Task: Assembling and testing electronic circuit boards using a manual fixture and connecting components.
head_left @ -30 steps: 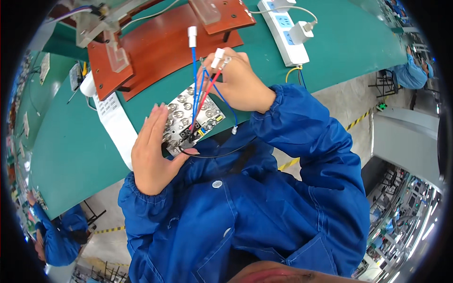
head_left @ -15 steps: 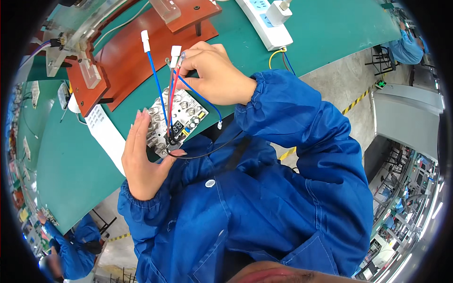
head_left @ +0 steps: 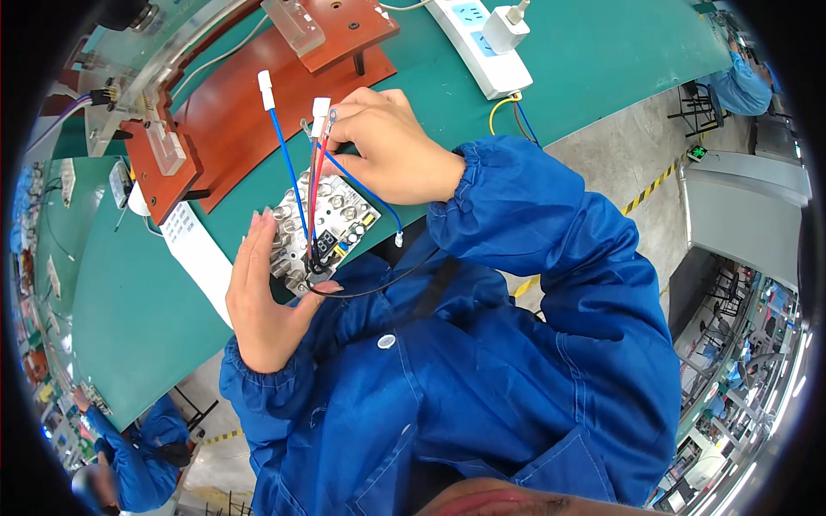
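Observation:
A white circuit board with a small black display, round metal parts and yellow components sits at the table's near edge. My left hand braces its left side, fingers along one edge and thumb at the near corner. Red, brown and blue wires rise from a black cluster on the board. At the board's far side, my right hand is closed around the wire bundle, just beside a white connector; its fingertips are partly hidden. One blue wire ends in another white connector standing free to the left.
A red-brown fixture with clear plastic blocks stands beyond the board. A white power strip with a plug lies at the far right. White paper strip rests left of my left hand. A co-worker in blue sits lower left.
Both hands and the board appear slightly lower in the picture, as does much of the jacket. My hold on the board and wires looks the same.

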Demonstrator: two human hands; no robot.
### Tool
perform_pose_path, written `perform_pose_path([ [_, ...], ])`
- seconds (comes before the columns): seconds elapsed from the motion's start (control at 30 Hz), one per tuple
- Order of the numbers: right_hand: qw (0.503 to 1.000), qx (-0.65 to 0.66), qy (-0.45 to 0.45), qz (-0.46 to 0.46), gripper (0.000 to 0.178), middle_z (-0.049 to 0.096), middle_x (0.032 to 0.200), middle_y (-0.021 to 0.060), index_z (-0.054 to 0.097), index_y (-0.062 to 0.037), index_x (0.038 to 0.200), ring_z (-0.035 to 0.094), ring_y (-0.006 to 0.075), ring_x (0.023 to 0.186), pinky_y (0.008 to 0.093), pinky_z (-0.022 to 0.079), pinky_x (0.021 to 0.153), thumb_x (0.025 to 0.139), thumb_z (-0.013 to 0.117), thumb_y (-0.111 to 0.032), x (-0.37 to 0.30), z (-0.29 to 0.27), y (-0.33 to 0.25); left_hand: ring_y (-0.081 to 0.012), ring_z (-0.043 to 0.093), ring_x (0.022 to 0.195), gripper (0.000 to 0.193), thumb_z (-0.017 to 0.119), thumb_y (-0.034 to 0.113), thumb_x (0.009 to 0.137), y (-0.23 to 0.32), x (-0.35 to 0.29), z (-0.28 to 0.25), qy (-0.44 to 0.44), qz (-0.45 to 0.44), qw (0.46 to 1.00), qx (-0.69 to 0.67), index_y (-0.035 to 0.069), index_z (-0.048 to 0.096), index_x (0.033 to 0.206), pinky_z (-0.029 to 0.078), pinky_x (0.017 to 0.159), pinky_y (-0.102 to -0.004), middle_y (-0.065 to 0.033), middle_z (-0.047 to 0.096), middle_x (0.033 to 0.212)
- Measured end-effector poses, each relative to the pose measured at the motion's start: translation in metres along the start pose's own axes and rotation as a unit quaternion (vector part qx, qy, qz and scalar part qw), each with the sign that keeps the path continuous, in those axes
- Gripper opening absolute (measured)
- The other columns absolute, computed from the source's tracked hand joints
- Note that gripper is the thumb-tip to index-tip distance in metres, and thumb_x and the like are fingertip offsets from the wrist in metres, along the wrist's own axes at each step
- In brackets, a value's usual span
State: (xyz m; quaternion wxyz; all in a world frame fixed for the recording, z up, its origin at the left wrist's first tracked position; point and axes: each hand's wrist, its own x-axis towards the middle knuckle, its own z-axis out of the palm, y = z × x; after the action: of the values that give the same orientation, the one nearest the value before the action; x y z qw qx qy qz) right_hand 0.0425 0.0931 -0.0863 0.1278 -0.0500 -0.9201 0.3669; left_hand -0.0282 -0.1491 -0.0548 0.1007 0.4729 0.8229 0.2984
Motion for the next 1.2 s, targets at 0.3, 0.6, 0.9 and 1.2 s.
perform_pose_path([
  [0.3, 0.999, -0.032, 0.021, -0.004, 0.013, 0.067, 0.105, 0.0011, 0.072, -0.0122, 0.097, 0.054, 0.0239, 0.11, 0.0412, 0.033, 0.097, 0.085, 0.072, -0.018, -0.003, -0.001, -0.005, -0.0396, 0.051, 0.131, 0.097, 0.093, 0.026, 0.059, 0.002, 0.0, 0.0, 0.002, 0.006, 1.0, 0.008, 0.001, 0.048, 0.141, 0.045, 0.105, -0.0438, -0.0234, 0.055, 0.137],
  [0.6, 0.994, 0.001, 0.025, -0.107, 0.02, 0.059, 0.138, 0.0061, 0.074, -0.0132, 0.105, 0.054, 0.0317, 0.114, 0.0433, 0.037, 0.099, 0.087, 0.068, -0.018, -0.024, -0.006, -0.005, -0.0406, 0.053, 0.128, 0.09, 0.091, 0.025, 0.062, 0.001, -0.002, 0.0, 0.016, 0.021, 1.0, 0.008, 0.0, 0.049, 0.137, 0.045, 0.104, -0.0447, -0.0225, 0.058, 0.133],
  [0.9, 0.983, -0.158, 0.022, -0.086, 0.041, 0.049, 0.147, 0.0148, 0.062, -0.0075, 0.13, 0.052, 0.0366, 0.121, 0.0468, 0.038, 0.104, 0.091, 0.056, -0.014, -0.017, -0.008, -0.018, -0.0449, 0.038, 0.138, 0.079, 0.084, 0.02, 0.069, 0.016, -0.001, -0.005, 0.0, 0.009, 1.0, -0.019, 0.003, 0.049, 0.138, 0.033, 0.114, -0.0526, -0.0217, 0.048, 0.14],
  [1.2, 0.996, 0.041, 0.074, -0.043, 0.028, 0.062, 0.129, 0.0149, 0.067, -0.0003, 0.115, 0.055, 0.0333, 0.119, 0.0402, 0.041, 0.103, 0.089, 0.06, -0.008, -0.018, -0.014, -0.015, -0.0271, 0.057, 0.072, 0.01, 0.077, 0.007, 0.078, -0.007, -0.032, -0.089, -0.009, 0.052, 0.985, -0.166, 0.001, 0.069, 0.08, 0.044, 0.062, -0.0353, -0.0099, 0.059, 0.08],
])
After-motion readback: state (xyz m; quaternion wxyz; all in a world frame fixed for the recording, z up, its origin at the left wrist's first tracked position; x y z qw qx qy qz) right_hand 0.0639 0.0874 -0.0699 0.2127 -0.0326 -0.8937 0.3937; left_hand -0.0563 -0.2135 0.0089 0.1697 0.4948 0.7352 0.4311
